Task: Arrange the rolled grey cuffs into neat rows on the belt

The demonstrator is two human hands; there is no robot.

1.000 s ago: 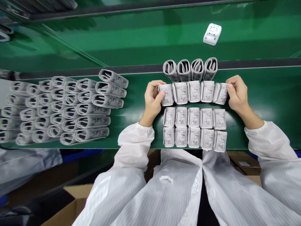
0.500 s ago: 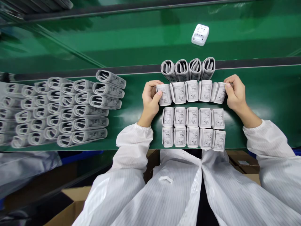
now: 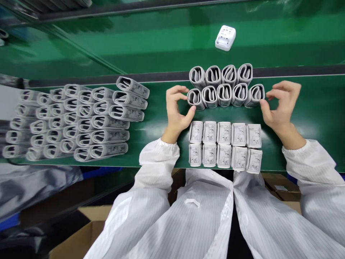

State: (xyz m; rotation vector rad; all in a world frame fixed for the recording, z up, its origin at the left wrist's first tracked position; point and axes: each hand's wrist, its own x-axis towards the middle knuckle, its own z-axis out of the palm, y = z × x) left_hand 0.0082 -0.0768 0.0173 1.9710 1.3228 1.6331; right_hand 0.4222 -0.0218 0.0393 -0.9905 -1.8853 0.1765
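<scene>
Beside the left end of a row of upright folded paper bundles [image 3: 224,95] is my left hand [image 3: 178,109], thumb and fingers apart, holding nothing. At the row's right end my right hand [image 3: 281,104] has its fingers spread, the tips close to the end bundle [image 3: 254,96]; whether they touch it is unclear. Behind stands another upright row [image 3: 229,75] with rolled ends up. Nearer my body, two rows of bundles [image 3: 224,133] show their printed faces.
Many rolled bundles [image 3: 110,126] lie in rows on the left of the green table [image 3: 156,144]. A white device [image 3: 225,37] rests beyond the dark rail [image 3: 291,71]. Open cardboard boxes [image 3: 78,239] are below the table edge.
The row between my hands has tipped upright, from printed faces up to rolled ends up, against the back row. My fingers have come apart from its ends.
</scene>
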